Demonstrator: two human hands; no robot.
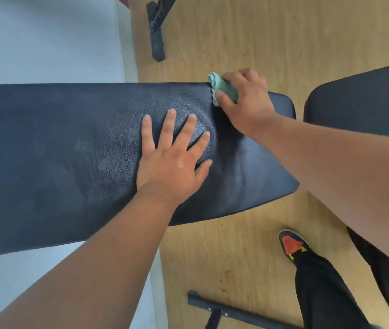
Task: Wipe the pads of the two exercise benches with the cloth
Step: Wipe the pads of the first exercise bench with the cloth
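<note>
A bunched green cloth [223, 89] is held in the right hand [245, 100], the fingers curled over it and the thumb pressed against its near side; the cloth is pressed onto the far edge of a long black bench pad [70, 150], close to the pad's right end; part of the cloth sticks out beyond the fingers, over the pad's far rim. Just nearer the camera than that grip, the left hand [172, 162] is laid flat on the same pad, palm down, fingers spread wide and nothing held; its fingertips are pointed toward the cloth and are kept a little apart from the right wrist. The leather-grain surface around the flat hand is dimpled slightly; dull smudges are seen on the pad further left of both hands. To the right of the gripping hand, across a narrow gap, a second black pad [366, 100] is seen, partly covered by the right forearm. Beneath both pads a wood-pattern floor [248, 32] is visible; a black frame foot [156, 32] lies beyond the cloth; a shoe [292, 243] with a red toe is planted on the floor below the right forearm.
</note>
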